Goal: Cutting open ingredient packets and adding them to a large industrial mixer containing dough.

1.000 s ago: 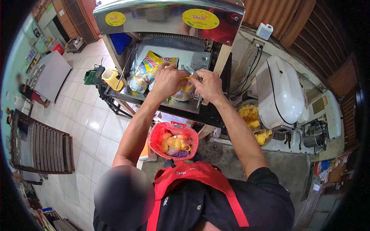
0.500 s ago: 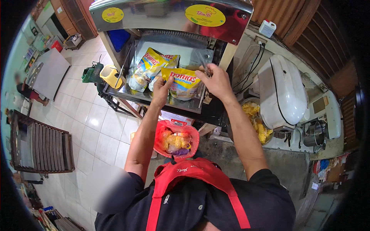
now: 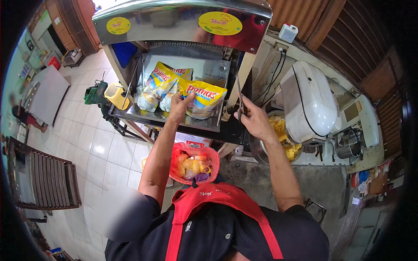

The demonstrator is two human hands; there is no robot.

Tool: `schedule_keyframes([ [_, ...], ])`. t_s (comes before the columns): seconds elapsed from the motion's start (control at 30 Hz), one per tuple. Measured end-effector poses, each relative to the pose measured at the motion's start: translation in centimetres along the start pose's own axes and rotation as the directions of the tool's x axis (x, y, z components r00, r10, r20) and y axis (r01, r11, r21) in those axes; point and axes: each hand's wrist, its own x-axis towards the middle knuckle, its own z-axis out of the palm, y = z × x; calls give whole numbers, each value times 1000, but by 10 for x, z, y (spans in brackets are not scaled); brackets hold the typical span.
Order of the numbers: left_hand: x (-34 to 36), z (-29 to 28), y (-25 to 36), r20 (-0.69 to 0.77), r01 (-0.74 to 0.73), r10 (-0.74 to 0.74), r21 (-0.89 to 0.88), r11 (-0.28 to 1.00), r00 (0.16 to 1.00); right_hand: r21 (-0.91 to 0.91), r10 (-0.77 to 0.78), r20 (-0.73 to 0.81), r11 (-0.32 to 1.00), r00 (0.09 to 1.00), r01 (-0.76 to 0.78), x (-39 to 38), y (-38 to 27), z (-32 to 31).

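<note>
My left hand (image 3: 182, 105) pinches the top left corner of a yellow and white pouch (image 3: 203, 98), which stands upright at the front right of the metal tray (image 3: 213, 124). More pouches of the same kind (image 3: 156, 87) stand behind and to its left on the tray. My right hand (image 3: 255, 118) is closed round a pair of scissors (image 3: 240, 98), just right of the pouch and apart from it. The blades point up and away from me; the fingers partly hide the handles.
Above the tray hangs a steel machine hood (image 3: 174, 26). Below stands a red bin (image 3: 214, 163) with plastic wrappers in it. At right are a white mixer (image 3: 307, 104) and a bowl of yellow mixture (image 3: 289, 150). A yellow jug (image 3: 116, 96) hangs left of the tray.
My right hand has let go of the pouch's top right corner and moved right with the scissors, whose blades now point upward. My left hand still holds the pouch.
</note>
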Motion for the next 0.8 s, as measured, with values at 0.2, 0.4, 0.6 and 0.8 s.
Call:
schedule_keyframes([
  [0.2,-1,-8,4,43,-29,31,-47,998,999,-348,79,-133,930,988,-121,-12,2,-13],
  [0.4,0,-18,5,49,0,5,-94,996,999,-338,145,-162,921,976,-193,-24,-10,-27],
  [0.6,11,-18,0,79,46,-43,-35,998,996,-450,98,-47,887,994,-109,-11,-35,-25],
  [0.8,11,-18,1,105,51,-49,-9,999,993,-485,86,-13,871,996,-81,10,-37,-20],
])
